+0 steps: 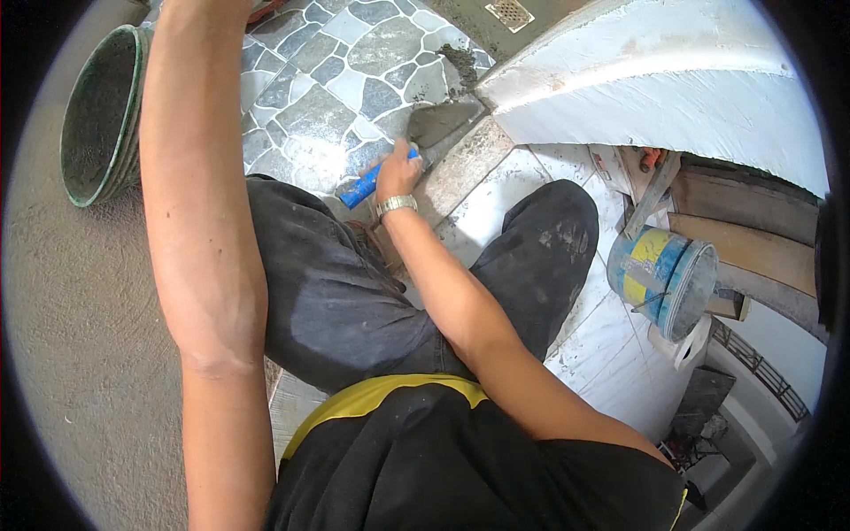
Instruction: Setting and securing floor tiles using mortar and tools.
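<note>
My right hand (397,176), with a metal-band watch at its wrist, is closed around the blue handle of a trowel (359,190). The trowel's grey blade lies low over the stone-pattern tiles (310,119), by the corner where they meet a raised concrete edge (474,164). Dark wet mortar (459,66) is smeared along the tiles' border beyond the blade. My left forearm stretches straight up past the top of the picture, so its hand is hidden from view.
A dark green-rimmed bucket (104,115) stands at the left on rough grey cement (80,336). A white curved wall (655,97) rises at the upper right. Below it are a blue and yellow bucket (651,265) and wooden boards (753,243). A floor drain (509,13) lies at the top.
</note>
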Motion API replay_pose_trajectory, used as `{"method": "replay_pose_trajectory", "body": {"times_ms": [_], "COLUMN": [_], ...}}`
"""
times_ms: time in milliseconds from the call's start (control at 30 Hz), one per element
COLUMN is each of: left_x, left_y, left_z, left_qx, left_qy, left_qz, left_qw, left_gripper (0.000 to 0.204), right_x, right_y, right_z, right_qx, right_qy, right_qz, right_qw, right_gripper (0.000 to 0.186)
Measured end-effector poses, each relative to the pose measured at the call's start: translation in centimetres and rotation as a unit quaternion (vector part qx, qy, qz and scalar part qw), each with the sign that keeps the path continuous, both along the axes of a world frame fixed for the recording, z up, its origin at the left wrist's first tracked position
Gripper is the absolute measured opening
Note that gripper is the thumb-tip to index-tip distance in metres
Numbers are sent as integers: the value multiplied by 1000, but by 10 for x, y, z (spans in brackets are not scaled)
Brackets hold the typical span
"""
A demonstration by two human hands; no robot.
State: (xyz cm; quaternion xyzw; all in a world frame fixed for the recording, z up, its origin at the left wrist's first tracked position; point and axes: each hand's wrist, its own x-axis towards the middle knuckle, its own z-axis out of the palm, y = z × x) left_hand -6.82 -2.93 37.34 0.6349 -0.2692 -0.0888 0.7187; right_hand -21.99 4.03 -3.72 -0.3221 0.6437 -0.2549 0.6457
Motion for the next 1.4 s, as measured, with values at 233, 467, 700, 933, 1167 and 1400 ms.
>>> {"method": "replay_pose_trajectory", "body": {"times_ms": [233, 467, 700, 933, 1167, 1400], "left_x": [-3, 10, 24, 29, 39, 51], "left_y": [0, 2, -9, -19, -20, -15], "left_z": [1, 5, 1, -3, -1, -5], "left_qx": [4, -11, -47, -25, -55, -79], "left_qy": [-7, 22, 57, 94, 128, 108], "left_qz": [-5, -31, -26, -47, -63, -63], "left_qw": [1000, 999, 997, 994, 988, 989], "left_gripper": [54, 54, 50, 47, 47, 45], "right_x": [4, 33, -15, -10, 28, 68], "right_y": [6, -46, -75, -86, -81, -87], "right_z": [0, 42, 73, 83, 29, 24], "right_qx": [-61, -32, -225, -82, -107, -7], "right_qy": [-39, -56, 158, -34, 56, -15], "right_qz": [-79, 21, 168, 134, 1, -85], "right_qw": [994, 998, 947, 987, 993, 996], "right_gripper": [37, 51, 57, 35, 41, 38]}}
